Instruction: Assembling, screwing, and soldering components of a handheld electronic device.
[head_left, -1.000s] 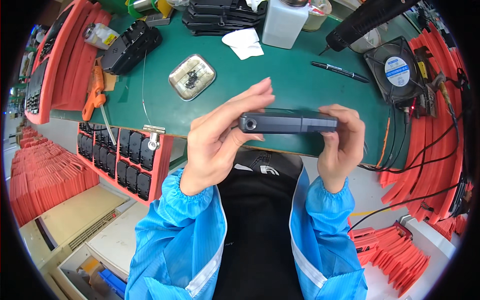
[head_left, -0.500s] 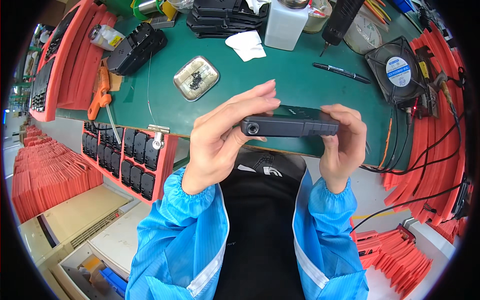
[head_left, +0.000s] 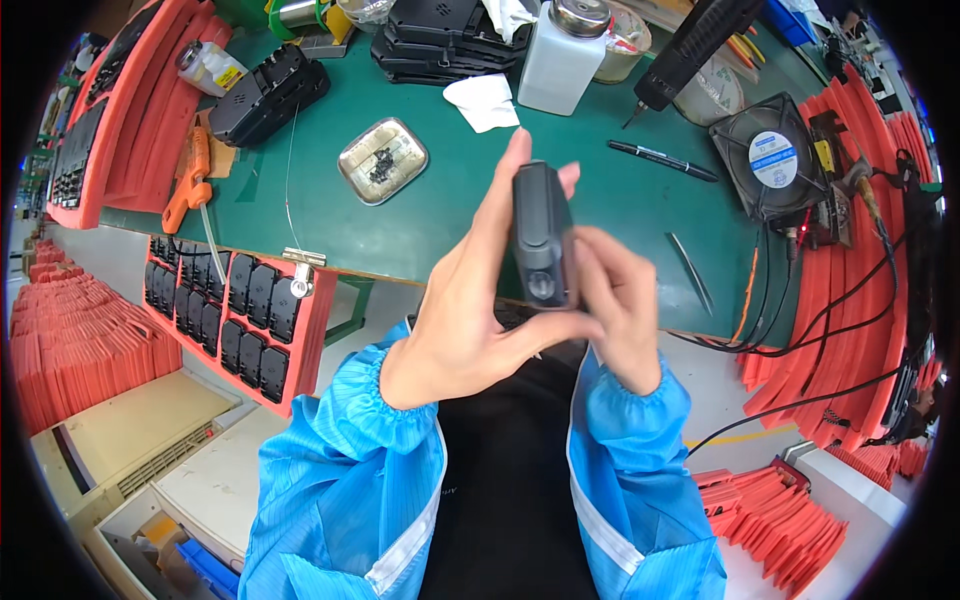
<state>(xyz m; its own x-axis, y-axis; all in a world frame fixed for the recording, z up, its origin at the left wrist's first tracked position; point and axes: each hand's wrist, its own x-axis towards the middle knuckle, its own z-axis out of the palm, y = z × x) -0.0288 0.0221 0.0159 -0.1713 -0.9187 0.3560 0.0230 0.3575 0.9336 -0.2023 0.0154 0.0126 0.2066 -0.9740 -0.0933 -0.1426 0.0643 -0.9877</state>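
A black boxy electronic device [head_left: 541,225] with a round lens-like port on its narrow end is held up over the table's front edge. My left hand [head_left: 465,315] grips it from the left, thumb under its near end and fingers along its side. The fingers of my right hand [head_left: 622,305] are bent against its right side, slightly blurred. Its broad faces are mostly turned out of view. Beyond the hands lie a small metal tin [head_left: 384,161] with tiny dark screws in it and a crumpled white tissue [head_left: 482,103]. Tweezers [head_left: 690,272] lie to the right.
A black pen [head_left: 662,160], an electric screwdriver [head_left: 690,60], a white bottle [head_left: 563,62] and a fan [head_left: 770,158] stand or lie at right. Stacked black housings [head_left: 440,40] are at the back. A glue gun [head_left: 190,190] sits left, near red trays [head_left: 130,120]. Cables hang at right.
The device has turned from lying level across both hands to standing end-up, its port end toward me. My right hand has moved left and closer to the left hand. The tweezers now show.
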